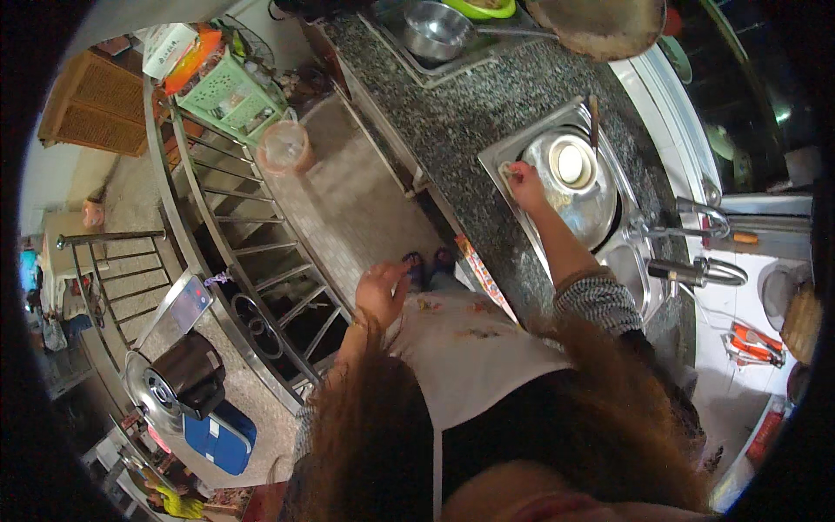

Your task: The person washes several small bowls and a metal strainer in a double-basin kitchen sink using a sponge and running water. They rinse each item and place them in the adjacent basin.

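Note:
My right hand is at the near rim of the stainless-steel sink, its fingers closed on a small pale thing, perhaps a cloth. Inside the sink a large round metal vessel takes up most of the bowl. A whitish bowl rests on top of it. Beside that bowl, a tool with a brown handle lies across the sink's far corner. My left hand hangs over the floor in front of the apron, fingers bent and apart, with nothing visible in it.
The granite counter carries a steel saucepan and a round wooden board at the far end. A faucet stands beyond the sink. A metal railing and a pink bin lie to the left.

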`<state>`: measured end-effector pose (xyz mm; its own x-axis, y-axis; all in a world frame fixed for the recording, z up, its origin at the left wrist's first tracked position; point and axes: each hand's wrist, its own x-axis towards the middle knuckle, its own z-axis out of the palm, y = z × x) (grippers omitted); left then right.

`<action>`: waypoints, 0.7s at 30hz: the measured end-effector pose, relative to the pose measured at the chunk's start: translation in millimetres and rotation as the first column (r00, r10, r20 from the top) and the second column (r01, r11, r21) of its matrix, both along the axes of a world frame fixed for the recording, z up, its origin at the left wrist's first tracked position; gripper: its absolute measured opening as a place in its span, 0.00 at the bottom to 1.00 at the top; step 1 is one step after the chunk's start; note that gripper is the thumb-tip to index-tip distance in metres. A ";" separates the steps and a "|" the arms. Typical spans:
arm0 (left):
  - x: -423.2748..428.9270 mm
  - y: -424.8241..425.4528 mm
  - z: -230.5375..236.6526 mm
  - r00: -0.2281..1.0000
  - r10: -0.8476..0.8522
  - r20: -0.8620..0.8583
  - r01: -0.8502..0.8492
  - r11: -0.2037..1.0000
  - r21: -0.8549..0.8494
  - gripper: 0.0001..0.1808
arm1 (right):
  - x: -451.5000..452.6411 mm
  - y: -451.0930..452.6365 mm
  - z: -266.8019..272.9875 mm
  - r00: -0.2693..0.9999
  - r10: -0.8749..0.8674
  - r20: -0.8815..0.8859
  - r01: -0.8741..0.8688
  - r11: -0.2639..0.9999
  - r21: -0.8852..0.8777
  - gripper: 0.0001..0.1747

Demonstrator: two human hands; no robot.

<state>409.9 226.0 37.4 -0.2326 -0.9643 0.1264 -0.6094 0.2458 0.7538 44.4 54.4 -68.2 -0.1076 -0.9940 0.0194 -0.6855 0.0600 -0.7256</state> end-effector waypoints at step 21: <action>-9.3 -28.8 11.6 0.999 -0.047 -0.020 0.045 0.995 -0.088 0.09 | -114.0 159.4 51.6 0.877 0.385 -0.289 -0.252 0.879 0.405 0.09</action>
<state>400.6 197.2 49.1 -0.2724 -0.9377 0.2158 -0.5792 0.3389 0.7414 -69.6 213.8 -16.6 0.1640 -0.9204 -0.3550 -0.9136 -0.0059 -0.4066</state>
